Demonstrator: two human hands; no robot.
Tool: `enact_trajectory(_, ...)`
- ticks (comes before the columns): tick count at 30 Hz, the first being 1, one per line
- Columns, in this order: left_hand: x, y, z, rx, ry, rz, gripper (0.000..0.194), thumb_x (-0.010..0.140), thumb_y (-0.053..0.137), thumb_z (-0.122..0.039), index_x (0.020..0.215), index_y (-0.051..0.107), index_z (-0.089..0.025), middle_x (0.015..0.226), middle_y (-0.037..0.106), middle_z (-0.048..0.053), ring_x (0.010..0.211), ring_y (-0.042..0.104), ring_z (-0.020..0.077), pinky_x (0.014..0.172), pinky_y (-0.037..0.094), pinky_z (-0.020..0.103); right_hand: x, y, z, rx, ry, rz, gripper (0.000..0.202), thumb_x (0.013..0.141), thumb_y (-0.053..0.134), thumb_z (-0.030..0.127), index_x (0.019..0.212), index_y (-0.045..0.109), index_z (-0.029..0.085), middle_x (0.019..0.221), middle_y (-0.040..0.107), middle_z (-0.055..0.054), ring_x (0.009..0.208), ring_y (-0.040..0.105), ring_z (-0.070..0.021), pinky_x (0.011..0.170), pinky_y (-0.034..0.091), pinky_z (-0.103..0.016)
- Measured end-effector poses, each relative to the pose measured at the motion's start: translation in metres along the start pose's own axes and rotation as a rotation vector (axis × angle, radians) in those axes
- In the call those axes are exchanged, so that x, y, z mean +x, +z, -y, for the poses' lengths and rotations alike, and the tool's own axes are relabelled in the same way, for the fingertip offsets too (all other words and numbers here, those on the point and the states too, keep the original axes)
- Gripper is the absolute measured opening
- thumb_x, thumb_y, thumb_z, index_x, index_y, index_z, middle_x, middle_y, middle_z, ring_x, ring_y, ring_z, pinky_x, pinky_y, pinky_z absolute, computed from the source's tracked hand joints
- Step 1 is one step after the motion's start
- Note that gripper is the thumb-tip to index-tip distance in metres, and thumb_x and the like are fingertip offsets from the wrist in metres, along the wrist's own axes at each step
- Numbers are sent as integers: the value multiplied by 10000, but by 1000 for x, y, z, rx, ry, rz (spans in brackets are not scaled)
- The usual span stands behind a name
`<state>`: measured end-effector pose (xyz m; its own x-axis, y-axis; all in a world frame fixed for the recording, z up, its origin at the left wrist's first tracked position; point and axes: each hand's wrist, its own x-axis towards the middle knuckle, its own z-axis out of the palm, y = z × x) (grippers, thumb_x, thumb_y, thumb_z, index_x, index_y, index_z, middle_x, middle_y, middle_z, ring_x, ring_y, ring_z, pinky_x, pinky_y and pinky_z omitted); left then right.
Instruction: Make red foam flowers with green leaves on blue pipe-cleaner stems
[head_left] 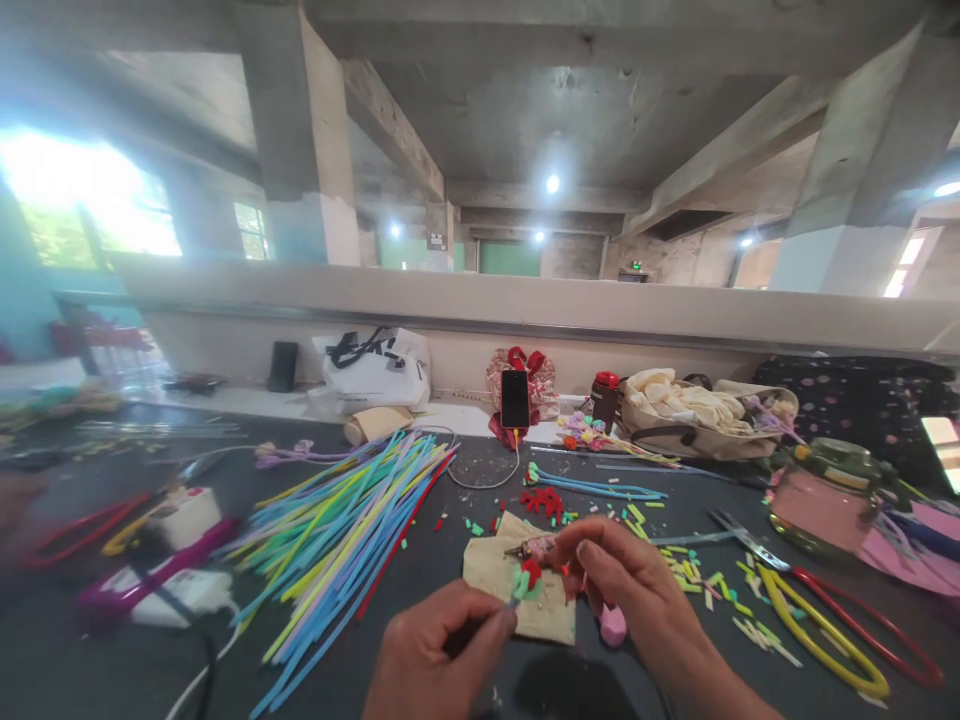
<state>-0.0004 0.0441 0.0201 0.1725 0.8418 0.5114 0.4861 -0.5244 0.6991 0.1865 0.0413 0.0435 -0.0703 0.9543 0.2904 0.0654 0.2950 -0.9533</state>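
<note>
My left hand (pixel 446 645) is closed, thumb and forefinger pinching the blue stem of a small red and green pipe-cleaner flower (pixel 529 578). Close to the flower's right side is my right hand (pixel 626 575), its fingers curled together; what sits between their tips is hidden. Just behind the flower, a tool with a pointed metal tip and a pinkish body, apparently a hot glue gun (pixel 536 548), lies over a beige pad (pixel 487 570). A pink rounded piece (pixel 613 626) shows below my right hand. Cut red pieces (pixel 544 503) lie behind the pad.
Long coloured pipe cleaners (pixel 337 540) spread out at left. Yellow and green cut bits (pixel 694 575), red-handled pliers (pixel 787 568) and a green-tinted jar (pixel 825 500) are at right. A phone (pixel 515 398) on a cable, a white bag (pixel 375 370) and a cloth basket (pixel 697 420) line the back.
</note>
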Motion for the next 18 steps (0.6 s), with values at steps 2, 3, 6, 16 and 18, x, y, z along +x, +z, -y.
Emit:
enact_trajectory(2, 1, 0, 0, -59, -58, 15, 253, 719, 540, -363, 547, 633, -202, 481, 545, -46, 463, 489, 98, 434, 370, 161, 1, 2, -2, 23, -14, -15, 292, 775, 517, 441, 792, 615, 166, 709, 622, -33, 549, 528, -106, 429, 349, -174)
enact_trajectory(3, 1, 0, 0, -85, -82, 23, 253, 710, 546, -365, 543, 634, -197, 478, 528, -46, 461, 468, 96, 432, 358, 164, 1, 3, -3, 28, -15, -17, 288, 774, 523, 438, 786, 614, 165, 690, 616, -27, 540, 527, -101, 419, 344, -166)
enact_trajectory(6, 2, -1, 0, -164, -159, 61, 260, 696, 551, -368, 530, 626, -183, 470, 460, -51, 451, 393, 87, 422, 317, 175, 2, 5, -6, 18, 16, 25, 285, 775, 528, 431, 767, 610, 159, 649, 597, -10, 489, 510, -77, 387, 320, -146)
enact_trajectory(16, 2, -4, -5, -342, -342, 192, 285, 695, 538, -392, 552, 600, -154, 475, 338, -61, 469, 300, 84, 447, 235, 205, 0, 12, -6, 44, 1, 81, 319, 711, 579, 463, 886, 621, 200, 778, 631, -31, 570, 523, -105, 411, 344, -167)
enact_trajectory(18, 2, -3, -8, -351, -346, 192, 277, 689, 544, -381, 542, 599, -153, 477, 342, -60, 473, 304, 86, 455, 240, 207, 1, 13, -3, 100, 21, 112, 334, 697, 599, 455, 924, 620, 210, 806, 631, -28, 599, 525, -109, 432, 351, -167)
